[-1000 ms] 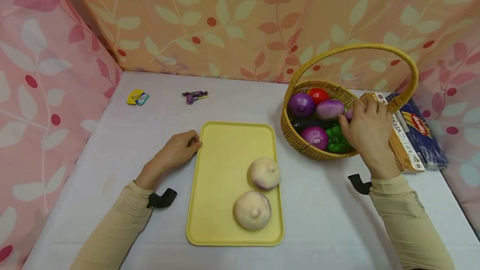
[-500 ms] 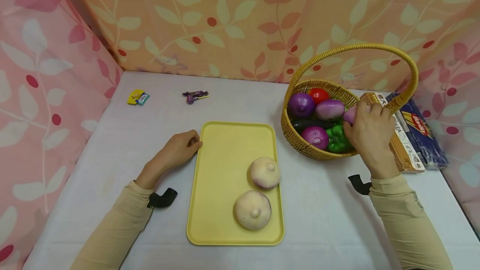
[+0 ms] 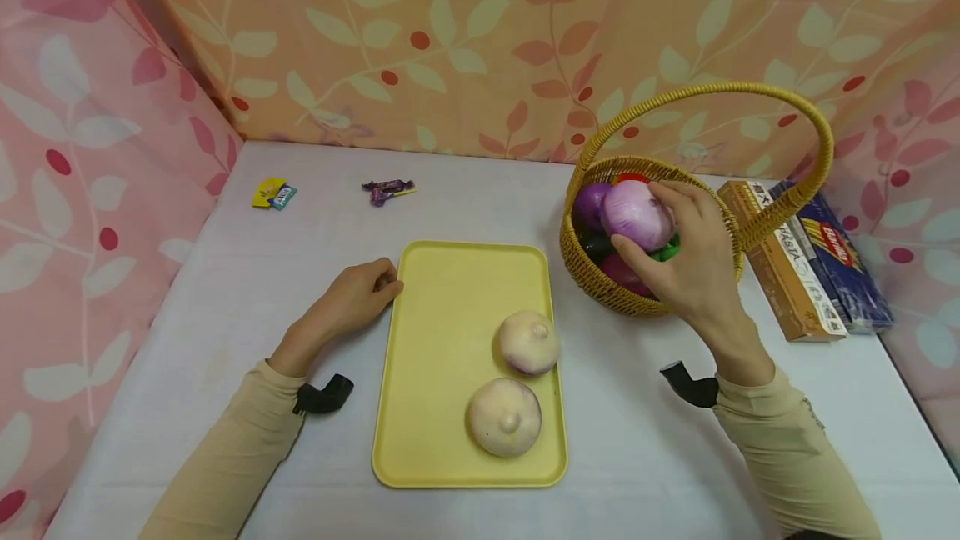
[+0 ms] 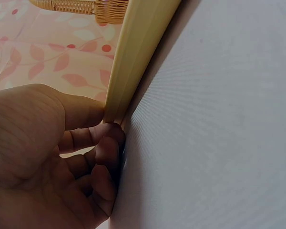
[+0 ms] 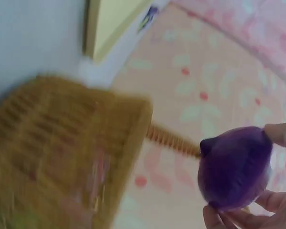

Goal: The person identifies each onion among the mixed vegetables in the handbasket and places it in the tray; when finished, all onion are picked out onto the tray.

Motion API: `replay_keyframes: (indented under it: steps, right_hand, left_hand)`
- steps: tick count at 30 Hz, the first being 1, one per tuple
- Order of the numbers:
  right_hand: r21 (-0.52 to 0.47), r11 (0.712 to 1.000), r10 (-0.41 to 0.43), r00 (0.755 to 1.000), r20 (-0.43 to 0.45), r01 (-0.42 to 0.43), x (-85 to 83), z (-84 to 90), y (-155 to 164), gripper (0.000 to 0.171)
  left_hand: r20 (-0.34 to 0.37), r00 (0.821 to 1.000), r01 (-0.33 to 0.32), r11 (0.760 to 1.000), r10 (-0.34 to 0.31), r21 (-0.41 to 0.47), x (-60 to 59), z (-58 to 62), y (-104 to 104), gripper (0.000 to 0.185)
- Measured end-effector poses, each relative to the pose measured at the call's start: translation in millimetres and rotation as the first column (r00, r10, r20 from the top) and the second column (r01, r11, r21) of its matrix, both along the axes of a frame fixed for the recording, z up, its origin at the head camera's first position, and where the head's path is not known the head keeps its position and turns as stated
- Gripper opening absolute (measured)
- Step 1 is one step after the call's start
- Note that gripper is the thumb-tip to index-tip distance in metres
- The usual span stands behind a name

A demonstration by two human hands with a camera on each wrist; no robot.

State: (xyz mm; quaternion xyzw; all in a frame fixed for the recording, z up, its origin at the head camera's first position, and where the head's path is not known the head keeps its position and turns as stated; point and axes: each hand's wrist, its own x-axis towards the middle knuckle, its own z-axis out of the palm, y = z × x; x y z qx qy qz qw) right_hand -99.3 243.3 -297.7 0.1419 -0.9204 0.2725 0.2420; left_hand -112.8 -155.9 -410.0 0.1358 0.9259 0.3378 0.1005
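Note:
My right hand (image 3: 693,261) holds a purple onion (image 3: 637,215) over the wicker basket (image 3: 611,294), thumb and fingers on opposite sides. Up close in the right wrist view, the onion (image 5: 236,167) hangs clear of the blurred basket (image 5: 66,129). Below it the basket holds another purple onion (image 3: 591,205), a red tomato-like piece, something dark and a green vegetable, all partly hidden. At the yellow tray's (image 3: 442,315) left edge, my left hand (image 3: 352,302) pinches the rim, as the left wrist view shows the thumb (image 4: 86,112) against it. Two pale turnip-like vegetables (image 3: 505,417) lie on the tray.
Right of the basket lie a brown pasta box (image 3: 787,273) and a blue pasta pack (image 3: 840,252). The basket's tall handle (image 3: 720,90) arches above it. Small wrapped sweets (image 3: 387,190) and a yellow packet (image 3: 270,192) lie near the back. Patterned cloth encloses the table.
My right hand has taken the purple onion from the basket's right side, lifted it and moved left. My left hand and the tray have stayed in place.

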Motion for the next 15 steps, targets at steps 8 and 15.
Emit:
replay_keyframes:
  steps: [8, 15]
  right_hand:
    - [-0.102, 0.966, 0.257, 0.935, 0.243, -0.239, 2.6, -24.4, -39.1, 0.076]
    - [-0.084, 0.940, 0.341, 0.900, 0.270, -0.331, -0.8, -41.0, -58.5, 0.073]
  left_hand:
    - [0.002, 1.000, 0.001, 1.000, -0.001, 0.004, 0.5, 0.3, 0.2, 0.012]
    - [0.011, 1.000, -0.005, 1.000, 0.005, 0.006, 1.2, 0.4, 0.1, 0.011]
